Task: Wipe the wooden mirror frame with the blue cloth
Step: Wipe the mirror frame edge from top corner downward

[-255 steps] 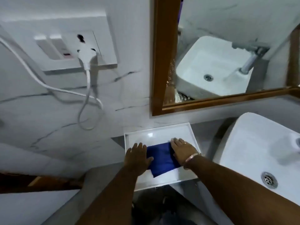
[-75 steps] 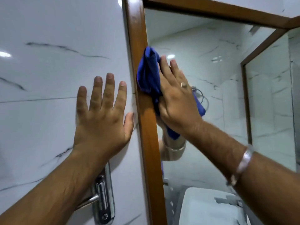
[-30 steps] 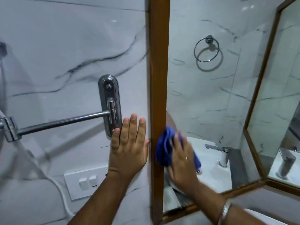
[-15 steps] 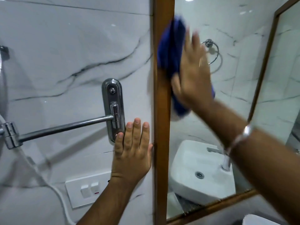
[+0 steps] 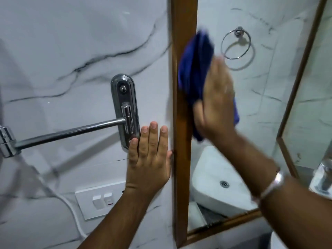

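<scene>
Since half a second ago, the blue cloth (image 5: 195,69) has been carried a little way down the left rail of the wooden mirror frame (image 5: 182,123), while the bracing hand has not shifted from the wall. The cloth is bunched and pressed by the right hand (image 5: 214,103) against the inner edge of that rail, where wood meets glass; its fingers are laid flat over the fabric, not curled round it, presumably so that pressure is spread along the strip. Both cloth and hand are blurred by motion, so the exact line of contact cannot be made out. The left hand (image 5: 149,157) is spread wide and flat on the marble wall (image 5: 71,42), its thumb touching the outer edge of the frame and its little finger resting against the chrome bracket (image 5: 125,112); nothing is held in it, and it appears to be placed there to steady the body. The rail's lower stretch and the bottom rail are not covered by the cloth at this moment, and the wiping is judged to be under way, not finished.
</scene>
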The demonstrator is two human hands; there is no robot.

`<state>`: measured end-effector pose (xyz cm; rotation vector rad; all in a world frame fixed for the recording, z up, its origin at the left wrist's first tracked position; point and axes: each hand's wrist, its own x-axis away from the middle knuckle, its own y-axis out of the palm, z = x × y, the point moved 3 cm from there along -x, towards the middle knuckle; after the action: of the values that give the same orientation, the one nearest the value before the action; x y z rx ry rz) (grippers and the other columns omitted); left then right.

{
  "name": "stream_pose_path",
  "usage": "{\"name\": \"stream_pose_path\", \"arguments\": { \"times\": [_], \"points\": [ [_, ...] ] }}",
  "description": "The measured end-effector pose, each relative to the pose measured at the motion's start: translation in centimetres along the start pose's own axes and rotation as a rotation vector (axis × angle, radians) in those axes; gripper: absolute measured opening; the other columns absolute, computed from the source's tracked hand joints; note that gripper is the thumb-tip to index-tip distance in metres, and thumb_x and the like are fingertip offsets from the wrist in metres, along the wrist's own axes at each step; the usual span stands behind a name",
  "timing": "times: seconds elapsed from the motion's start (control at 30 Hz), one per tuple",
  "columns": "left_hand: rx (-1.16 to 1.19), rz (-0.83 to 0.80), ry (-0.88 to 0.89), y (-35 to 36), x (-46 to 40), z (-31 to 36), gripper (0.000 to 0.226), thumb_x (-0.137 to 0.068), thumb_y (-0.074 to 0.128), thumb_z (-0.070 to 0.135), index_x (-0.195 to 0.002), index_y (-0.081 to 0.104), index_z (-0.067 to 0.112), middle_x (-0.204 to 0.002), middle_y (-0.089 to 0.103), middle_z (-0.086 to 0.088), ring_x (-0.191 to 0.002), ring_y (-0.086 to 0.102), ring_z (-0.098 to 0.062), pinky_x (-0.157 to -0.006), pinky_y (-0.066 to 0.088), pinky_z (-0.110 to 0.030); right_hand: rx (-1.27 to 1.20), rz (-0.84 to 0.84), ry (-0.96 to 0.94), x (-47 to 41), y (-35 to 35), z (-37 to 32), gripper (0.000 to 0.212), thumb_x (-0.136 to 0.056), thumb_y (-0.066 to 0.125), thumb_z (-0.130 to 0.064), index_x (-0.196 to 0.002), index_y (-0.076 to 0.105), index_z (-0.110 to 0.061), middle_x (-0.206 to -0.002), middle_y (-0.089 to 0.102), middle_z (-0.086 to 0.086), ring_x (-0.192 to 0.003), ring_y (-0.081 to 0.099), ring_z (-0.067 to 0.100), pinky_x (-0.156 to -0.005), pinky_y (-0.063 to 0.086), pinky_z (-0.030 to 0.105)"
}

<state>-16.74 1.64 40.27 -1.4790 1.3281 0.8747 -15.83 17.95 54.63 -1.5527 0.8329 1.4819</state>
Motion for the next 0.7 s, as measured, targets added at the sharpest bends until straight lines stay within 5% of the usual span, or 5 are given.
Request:
{"name": "stream_pose_path", "arguments": {
  "times": [0.1, 0.23, 0.3, 0.47, 0.7],
  "points": [
    [0.0, -0.001, -0.002, -0.1, -0.2, 0.1, 0.066, -0.1, 0.041, 0.039, -0.156, 0.029, 0.006, -0.16, 0.019, -0.022, -0.147, 0.024, -0.037, -0.122, 0.003, -0.05, 0.015, -0.253, 0.074, 14.5, 0.8, -1.6, 0.082, -0.077, 0.045, -0.013, -0.15, 0.008, -0.005, -0.159, 0.008, 0.015, -0.148, 0.0, 0.028, -0.121, 0.003, 0.04],
    [-0.001, -0.006, 0.001, -0.2, -0.1, -0.1, 0.065, -0.101, 0.041, 0.04, -0.155, 0.032, 0.006, -0.161, 0.019, -0.022, -0.146, 0.025, -0.037, -0.121, 0.005, -0.05, 0.197, -0.538, -0.013, 29.4, 1.5, -1.3, 0.05, -0.095, 0.027, -0.024, -0.138, 0.038, 0.001, -0.161, -0.007, 0.011, -0.147, -0.003, 0.035, -0.118, 0.007, 0.043],
    [-0.003, -0.007, 0.0, -0.2, 0.0, -0.1, 0.064, -0.102, 0.039, 0.04, -0.156, 0.031, 0.006, -0.164, 0.018, -0.023, -0.148, 0.023, -0.037, -0.121, 0.005, -0.05, 0.261, -0.597, -0.073, 32.1, 1.3, -1.2, 0.053, -0.099, 0.015, -0.023, -0.149, 0.018, -0.003, -0.161, -0.006, 0.011, -0.147, -0.003, 0.036, -0.118, 0.006, 0.044],
    [0.015, -0.006, -0.003, -0.2, -0.3, 0.1, 0.064, -0.103, 0.034, 0.039, -0.157, 0.028, 0.006, -0.163, 0.021, -0.021, -0.147, 0.024, -0.037, -0.121, 0.005, -0.05, 0.078, -0.399, -0.065, 20.2, 0.8, -0.4, 0.066, -0.075, 0.046, -0.025, -0.134, 0.041, 0.004, -0.162, -0.007, 0.008, -0.146, 0.002, 0.037, -0.119, 0.006, 0.045],
    [0.026, 0.007, -0.013, -0.2, -0.1, -0.1, 0.064, -0.102, 0.037, 0.041, -0.157, 0.03, 0.007, -0.161, 0.022, -0.021, -0.151, 0.017, -0.036, -0.122, 0.003, -0.049, 0.048, -0.039, 0.028, -3.8, -0.7, -0.8, 0.07, -0.082, 0.047, -0.016, -0.145, 0.024, 0.004, -0.153, 0.028, 0.025, -0.143, 0.018, 0.041, -0.118, 0.017, 0.048]
  ]
}}
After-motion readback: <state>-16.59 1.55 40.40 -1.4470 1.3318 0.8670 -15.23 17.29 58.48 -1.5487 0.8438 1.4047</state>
